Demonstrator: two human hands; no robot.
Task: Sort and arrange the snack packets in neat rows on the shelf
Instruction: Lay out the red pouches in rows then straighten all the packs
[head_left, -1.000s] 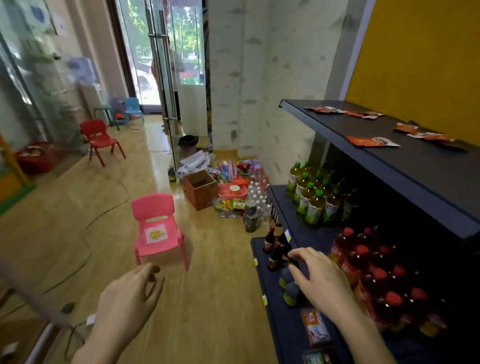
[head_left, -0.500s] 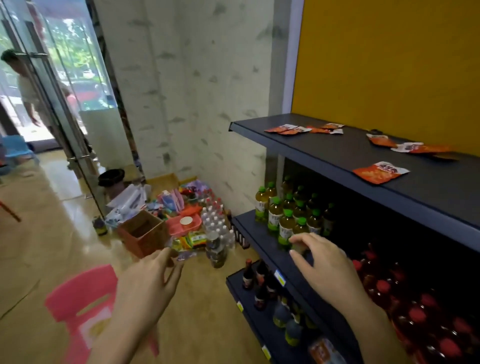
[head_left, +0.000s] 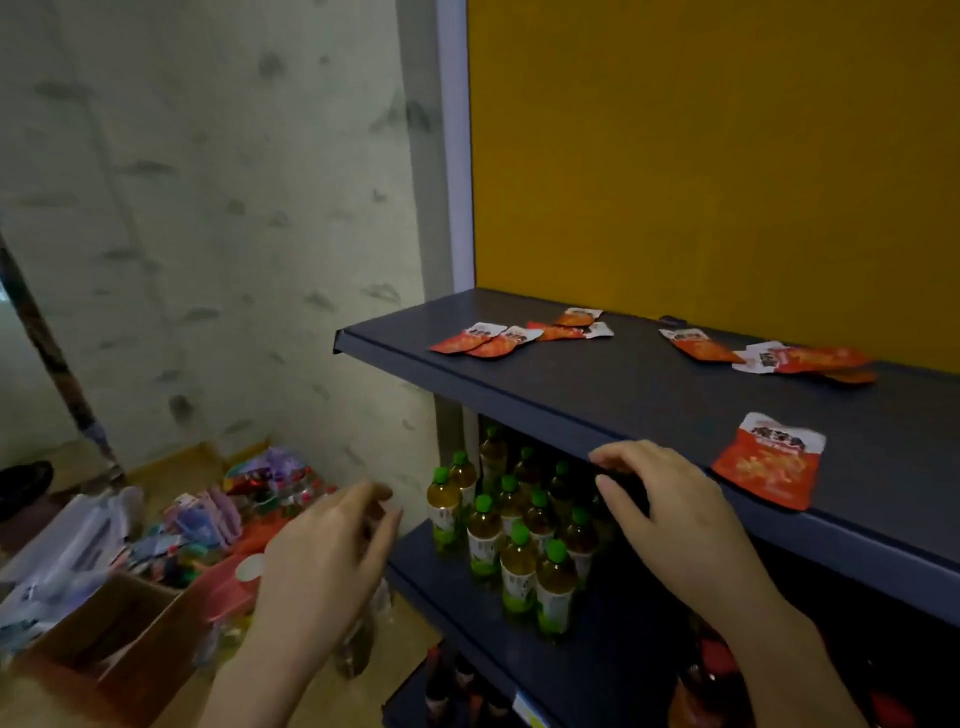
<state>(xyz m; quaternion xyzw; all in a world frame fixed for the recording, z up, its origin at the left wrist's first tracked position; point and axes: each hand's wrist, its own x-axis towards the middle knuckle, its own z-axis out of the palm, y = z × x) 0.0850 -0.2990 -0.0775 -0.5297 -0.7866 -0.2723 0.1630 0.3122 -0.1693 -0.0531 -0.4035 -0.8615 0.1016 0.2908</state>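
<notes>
A yellow back panel (head_left: 701, 156) rises behind the dark top shelf (head_left: 597, 395), with a mottled grey wall (head_left: 208, 208) to its left. On the shelf below stand green-capped tea bottles (head_left: 514, 525), and on the floor at the left lie a cardboard box (head_left: 104, 639) and a heap of mixed goods (head_left: 218, 519).

Orange snack packets lie scattered flat on the top shelf: a cluster at the far left (head_left: 514, 335), another at the far right (head_left: 779, 356), and a single packet (head_left: 769, 460) near the front edge.

The right hand (head_left: 670, 514) hovers at the shelf's front lip, fingers spread and empty, just left of the single packet and not touching it. The left hand (head_left: 327, 561) hangs lower, left of the shelving, fingers loosely curled, holding nothing, well apart from every packet.
</notes>
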